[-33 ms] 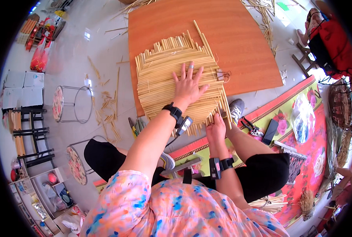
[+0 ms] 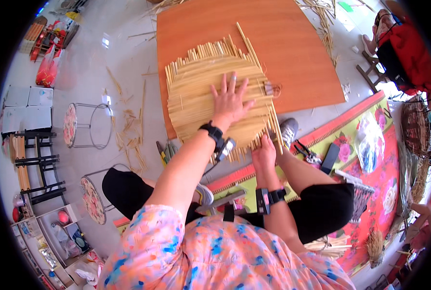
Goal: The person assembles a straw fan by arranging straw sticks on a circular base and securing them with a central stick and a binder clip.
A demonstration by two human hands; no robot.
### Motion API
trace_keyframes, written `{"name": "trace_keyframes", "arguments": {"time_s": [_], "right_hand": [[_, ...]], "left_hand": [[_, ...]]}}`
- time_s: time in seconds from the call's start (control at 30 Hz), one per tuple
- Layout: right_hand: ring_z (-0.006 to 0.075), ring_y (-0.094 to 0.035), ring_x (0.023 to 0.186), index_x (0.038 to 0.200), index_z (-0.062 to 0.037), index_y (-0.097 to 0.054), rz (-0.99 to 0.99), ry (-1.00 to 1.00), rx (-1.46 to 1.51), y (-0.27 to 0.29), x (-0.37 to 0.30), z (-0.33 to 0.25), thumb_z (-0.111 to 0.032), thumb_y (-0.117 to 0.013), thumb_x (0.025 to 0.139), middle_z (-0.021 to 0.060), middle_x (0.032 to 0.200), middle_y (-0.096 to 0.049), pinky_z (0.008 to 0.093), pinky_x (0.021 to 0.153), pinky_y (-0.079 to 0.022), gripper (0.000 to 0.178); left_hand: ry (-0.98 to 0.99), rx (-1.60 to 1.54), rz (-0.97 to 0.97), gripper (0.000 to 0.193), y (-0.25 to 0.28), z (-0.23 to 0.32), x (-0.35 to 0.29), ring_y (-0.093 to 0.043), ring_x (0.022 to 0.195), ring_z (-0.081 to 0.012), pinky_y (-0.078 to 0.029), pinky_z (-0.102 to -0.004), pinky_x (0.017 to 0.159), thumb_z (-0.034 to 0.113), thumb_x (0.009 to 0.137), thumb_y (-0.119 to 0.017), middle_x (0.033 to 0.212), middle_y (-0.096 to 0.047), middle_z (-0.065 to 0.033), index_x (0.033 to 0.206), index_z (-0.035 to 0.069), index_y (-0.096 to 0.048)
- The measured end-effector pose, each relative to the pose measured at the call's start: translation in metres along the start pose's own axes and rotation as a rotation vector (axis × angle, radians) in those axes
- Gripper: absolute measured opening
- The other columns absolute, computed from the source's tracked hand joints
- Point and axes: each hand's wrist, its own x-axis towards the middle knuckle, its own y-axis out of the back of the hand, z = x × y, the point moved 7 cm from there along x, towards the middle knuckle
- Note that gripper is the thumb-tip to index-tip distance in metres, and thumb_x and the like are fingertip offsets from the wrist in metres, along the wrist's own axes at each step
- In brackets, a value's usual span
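A roughly round panel of pale straw stalks (image 2: 191,96), laid side by side in crossing layers, rests on an orange-brown board (image 2: 297,72). Stalk ends of uneven length stick out along its far and near edges, and one long stalk juts past the far right. My left hand (image 2: 229,104) lies flat on the panel, fingers spread. At the near right edge, my right hand (image 2: 264,154) is palm up with its fingers closed on the stalk ends; the fingertips are partly hidden. A clip (image 2: 268,89) grips the panel's right edge.
Loose straw pieces (image 2: 131,128) litter the floor at left, near two round stools (image 2: 70,124). On a floral mat (image 2: 389,159) at right are black-handled pliers (image 2: 306,151), a phone (image 2: 330,158) and a plastic bag (image 2: 369,145). Another person in red (image 2: 409,53) sits at far right.
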Motion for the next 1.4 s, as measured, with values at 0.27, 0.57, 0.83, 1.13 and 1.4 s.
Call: {"name": "trace_keyframes", "arguments": {"time_s": [0.27, 0.57, 0.83, 1.13, 1.4], "right_hand": [[0.0189, -0.064, 0.093, 0.12, -0.0049, -0.055, -0.051, -0.054, 0.038, -0.013, 0.009, -0.002, -0.023, -0.05, 0.1, 0.006, 0.109, -0.065, 0.0341, 0.077, -0.052, 0.027], [0.0199, -0.065, 0.095, 0.114, -0.0029, -0.059, 0.038, 0.055, 0.019, -0.029, 0.004, -0.012, -0.02, -0.056, 0.097, 0.0079, 0.106, -0.066, 0.0345, 0.079, -0.054, 0.024], [0.0182, -0.066, 0.088, 0.109, 0.0027, -0.06, 0.108, 0.079, -0.057, -0.017, 0.007, -0.014, -0.015, -0.057, 0.096, 0.0092, 0.102, -0.067, 0.0323, 0.077, -0.054, 0.022], [0.0155, -0.065, 0.081, 0.106, -0.0006, -0.061, 0.175, 0.098, -0.119, -0.018, 0.003, -0.018, -0.016, -0.058, 0.095, 0.0059, 0.096, -0.067, 0.0298, 0.069, -0.054, 0.018], [0.018, -0.062, 0.082, 0.112, -0.0092, -0.058, 0.164, -0.092, -0.227, 0.001, 0.01, -0.013, -0.021, -0.063, 0.091, 0.0022, 0.099, -0.064, 0.0331, 0.063, -0.046, 0.024]], "left_hand": [[-0.007, -0.138, -0.048, 0.072, 0.012, -0.02, -0.014, -0.005, 0.147, -0.032, -0.007, -0.0682, 0.111, 0.063, 0.091, -0.041, 0.16, -0.004, -0.009, 0.152, 0.029, -0.021], [-0.031, -0.022, 0.054, 0.073, -0.001, -0.045, -0.064, -0.013, 0.146, -0.0334, -0.013, -0.0718, 0.106, 0.057, 0.09, -0.049, 0.159, -0.015, -0.0088, 0.151, 0.027, -0.024], [-0.014, -0.014, 0.04, 0.074, -0.002, -0.041, -0.067, -0.014, 0.145, -0.035, -0.014, -0.0716, 0.106, 0.058, 0.089, -0.05, 0.158, -0.017, -0.01, 0.151, 0.026, -0.025], [-0.01, -0.042, 0.063, 0.074, -0.001, -0.041, -0.066, -0.014, 0.146, -0.0324, -0.013, -0.0704, 0.108, 0.061, 0.088, -0.049, 0.157, -0.02, -0.0105, 0.15, 0.026, -0.028], [0.035, -0.532, 0.205, 0.071, 0.005, -0.104, -0.056, -0.018, 0.144, -0.0335, -0.016, -0.0655, 0.108, 0.063, 0.091, -0.042, 0.154, -0.026, -0.0161, 0.148, 0.023, -0.032]]}}
